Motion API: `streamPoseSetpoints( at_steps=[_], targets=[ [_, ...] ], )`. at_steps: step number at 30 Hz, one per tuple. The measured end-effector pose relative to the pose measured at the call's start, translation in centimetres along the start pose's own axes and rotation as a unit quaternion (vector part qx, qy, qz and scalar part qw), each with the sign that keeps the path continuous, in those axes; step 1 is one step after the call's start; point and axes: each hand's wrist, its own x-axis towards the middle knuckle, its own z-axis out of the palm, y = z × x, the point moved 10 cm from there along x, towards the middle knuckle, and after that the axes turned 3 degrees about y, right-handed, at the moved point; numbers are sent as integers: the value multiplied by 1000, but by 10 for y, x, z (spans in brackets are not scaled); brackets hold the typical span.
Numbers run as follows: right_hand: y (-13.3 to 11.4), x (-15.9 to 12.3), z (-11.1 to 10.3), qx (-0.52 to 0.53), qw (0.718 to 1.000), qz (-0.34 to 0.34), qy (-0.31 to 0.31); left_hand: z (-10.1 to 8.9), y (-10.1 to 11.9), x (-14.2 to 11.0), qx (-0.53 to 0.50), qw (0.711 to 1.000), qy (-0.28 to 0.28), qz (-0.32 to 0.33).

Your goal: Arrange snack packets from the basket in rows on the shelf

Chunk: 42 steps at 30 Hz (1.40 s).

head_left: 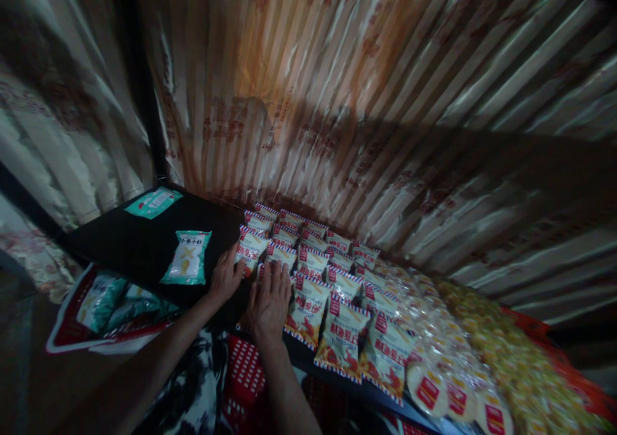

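Observation:
My left hand [227, 274] rests at the left edge of the rows of snack bags, its fingers against a white and orange snack bag [250, 247] with a striped blue and red top edge. Just to its right, my right hand [270, 300] lies palm down with fingers stretched over another bag of the same kind, which it mostly covers. More of these snack bags [308, 306] stand in tilted rows beside and behind the hand. Left of my left hand, a teal snack bag [187, 258] lies on the black shelf [130, 248].
A second teal packet [154, 202] lies near the shelf's back corner. Below the shelf, a red and white open bag [67, 338] holds more teal packets. Clear-wrapped round snacks [427, 390] and yellow-wrapped pieces [520, 358] fill the right. A pleated curtain [308, 101] hangs behind.

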Motion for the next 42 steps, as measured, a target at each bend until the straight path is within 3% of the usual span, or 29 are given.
streamPoseSetpoints(
  at_steps=[9,20,27,33,42],
  targets=[
    [1,1,-1,-7,1000,4,3,-2,-1,-3,-17,1000,19,0],
    [5,2,1,-7,1000,12,8,7,3,-3,-13,999,-32,7],
    [2,3,-3,-11,1000,12,7,-8,9,-4,-1,998,41,40],
    [4,2,-1,-11,1000,15,0,2,9,-4,-1,999,-1,47],
    [-1,2,-9,-16,1000,-10,22,-2,10,-5,12,997,27,66]
  ],
)
